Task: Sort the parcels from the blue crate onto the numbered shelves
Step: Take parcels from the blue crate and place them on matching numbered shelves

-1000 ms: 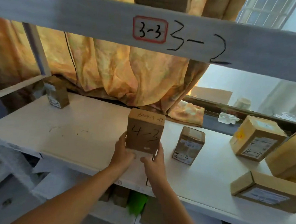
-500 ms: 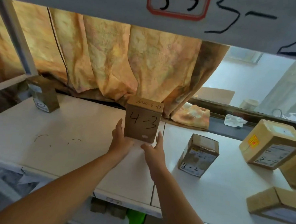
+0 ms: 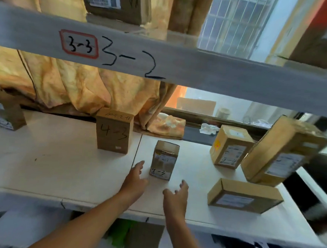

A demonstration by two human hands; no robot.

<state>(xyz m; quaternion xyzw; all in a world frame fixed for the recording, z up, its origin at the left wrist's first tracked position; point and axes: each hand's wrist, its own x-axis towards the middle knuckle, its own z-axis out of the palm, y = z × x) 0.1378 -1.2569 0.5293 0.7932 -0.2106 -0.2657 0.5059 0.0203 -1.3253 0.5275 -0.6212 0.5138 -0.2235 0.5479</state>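
Head: parcel (image 3: pixel 114 132) beyond left hand (image 3: pixel 135 181)

We count six cardboard parcels on the white shelf (image 3: pixel 60 167) — two marked 4-3 (image 3: pixel 113 133) (image 3: pixel 164 160), one far left (image 3: pixel 5 111), three at right (image 3: pixel 230 147) (image 3: pixel 283 150) (image 3: pixel 244 196) — one parcel on the shelf above (image 3: pixel 112 2), two bare hands (image 3: pixel 134 181) (image 3: pixel 175 198).

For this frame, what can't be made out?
Head view only:
- Blue crate: not in frame.
- Printed labels on the flat parcel and tall parcel: blurred, unreadable.
- Far-left parcel: cut by the left edge.
- Upper-shelf parcel: cut by the top edge.
- Items under the shelf: hidden by its board.
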